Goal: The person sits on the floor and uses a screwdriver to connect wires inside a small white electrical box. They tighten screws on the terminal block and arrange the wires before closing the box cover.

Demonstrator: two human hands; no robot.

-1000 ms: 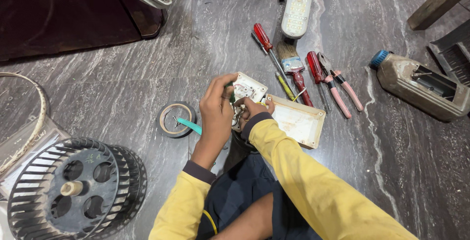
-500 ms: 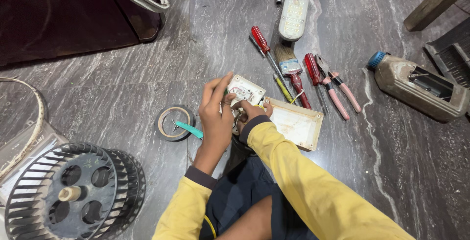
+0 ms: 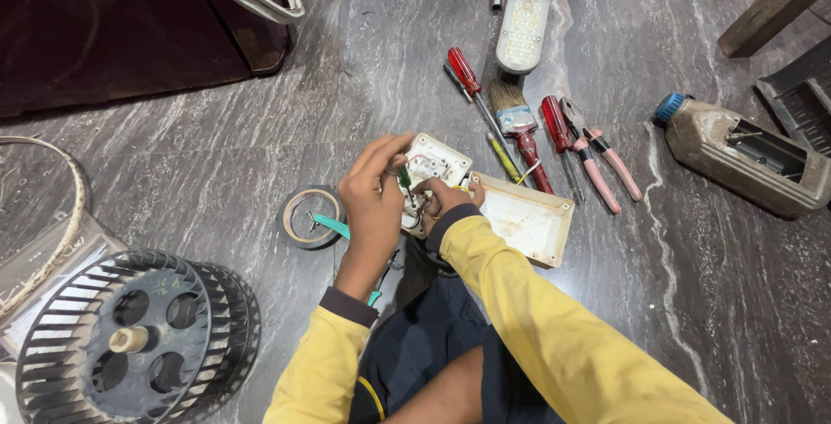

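Left hand (image 3: 374,189) was closed round the switch plate (image 3: 433,164), thumb and fingers pinching its near edge, back side with wires facing up. Right hand (image 3: 443,201) was curled tight on a small green-handled tool (image 3: 403,178), tip down in the plate's wiring; exact contact point too small to tell. Both grips shut, nothing loose.

Plate sat in the hands above the floor (image 3: 216,156), touching the near corner of the white box (image 3: 526,221). Tape roll (image 3: 310,216) lay just left of the plate, fan wheel (image 3: 130,346) well below-left. Red screwdriver (image 3: 467,86), brush (image 3: 518,125) and pliers (image 3: 597,156) lay above-right of the plate, lamp (image 3: 524,13) further up, oil can (image 3: 744,156) far right.

Against the frame half a second back: the green tool now stood upright over the plate, right hand sat closer in; the plate barely moved. A second back the plate was held slightly further right. Judged as work on a terminal going on, not finished. Floor items unchanged.
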